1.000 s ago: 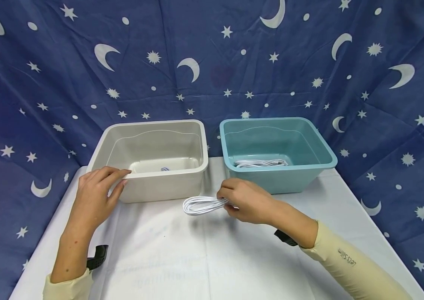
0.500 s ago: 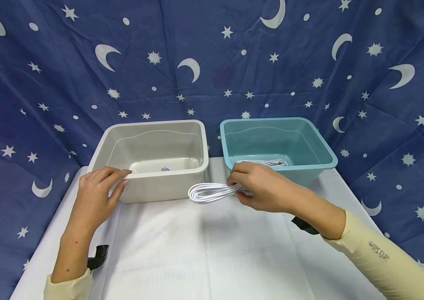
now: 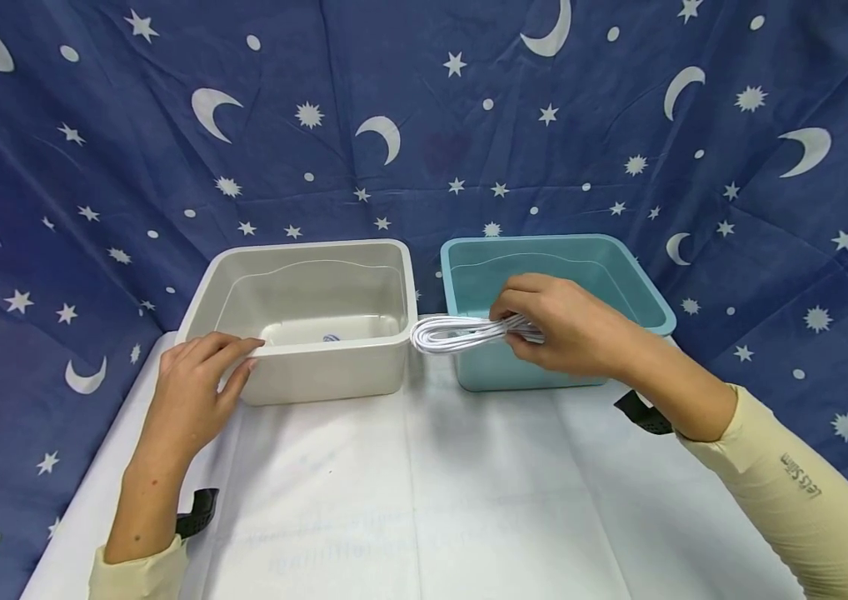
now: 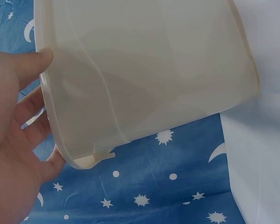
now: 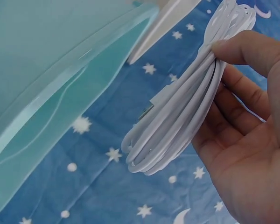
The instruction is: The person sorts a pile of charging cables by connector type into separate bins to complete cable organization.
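Observation:
A coiled white cable (image 3: 451, 335) is held between the thumb and fingers of my right hand (image 3: 570, 321), in the air at the front rim of the teal bin (image 3: 502, 373). In the right wrist view, a plug end shows beside the loops of the cable (image 5: 177, 109). At the front left corner of the light grey bin (image 3: 326, 375), my left hand (image 3: 195, 392) grips the rim. The left wrist view shows the thumb on the bin's outer wall (image 4: 154, 70) and the fingers on the far side of the rim.
The two bins stand side by side at the back of a white-covered table (image 3: 334, 500), with a narrow gap between them. Part of a small bluish item (image 3: 330, 337) shows inside the grey bin. A starry blue cloth (image 3: 439, 108) hangs behind.
My right hand has lifted the cable up and to the right, from over the table to the teal bin's rim, hiding the cable inside it. The left hand stays put.

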`<action>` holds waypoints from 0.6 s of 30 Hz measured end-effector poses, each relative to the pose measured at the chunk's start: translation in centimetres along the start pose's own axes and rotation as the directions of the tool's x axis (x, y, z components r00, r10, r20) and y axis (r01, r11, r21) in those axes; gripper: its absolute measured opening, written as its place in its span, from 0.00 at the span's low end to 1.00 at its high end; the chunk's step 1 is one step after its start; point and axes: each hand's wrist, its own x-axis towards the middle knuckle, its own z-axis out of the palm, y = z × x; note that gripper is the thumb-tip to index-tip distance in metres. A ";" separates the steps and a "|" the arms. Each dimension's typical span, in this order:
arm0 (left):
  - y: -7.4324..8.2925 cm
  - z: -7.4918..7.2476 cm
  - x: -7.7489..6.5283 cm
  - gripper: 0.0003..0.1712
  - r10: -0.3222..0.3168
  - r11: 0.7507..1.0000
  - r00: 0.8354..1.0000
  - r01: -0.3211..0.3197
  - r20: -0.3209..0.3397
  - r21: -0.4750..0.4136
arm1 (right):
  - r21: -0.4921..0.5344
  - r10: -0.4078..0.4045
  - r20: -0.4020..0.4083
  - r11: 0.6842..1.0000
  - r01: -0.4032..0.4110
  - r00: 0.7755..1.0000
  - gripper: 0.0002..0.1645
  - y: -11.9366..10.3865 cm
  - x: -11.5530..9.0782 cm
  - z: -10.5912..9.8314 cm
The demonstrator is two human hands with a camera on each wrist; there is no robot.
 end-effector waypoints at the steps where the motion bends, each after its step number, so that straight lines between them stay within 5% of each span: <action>1: 0.0 0.0 0.0 0.18 0.000 1.000 1.000 0.000 -0.001 0.000 | -0.006 0.010 0.003 1.000 -0.010 1.000 0.15 0.3 -0.1 -0.1; 18: -0.1 0.0 -0.1 0.19 -0.008 1.000 1.000 0.008 0.011 0.007 | -0.026 0.188 0.055 0.982 -0.187 0.981 0.14 6.4 -0.2 0.3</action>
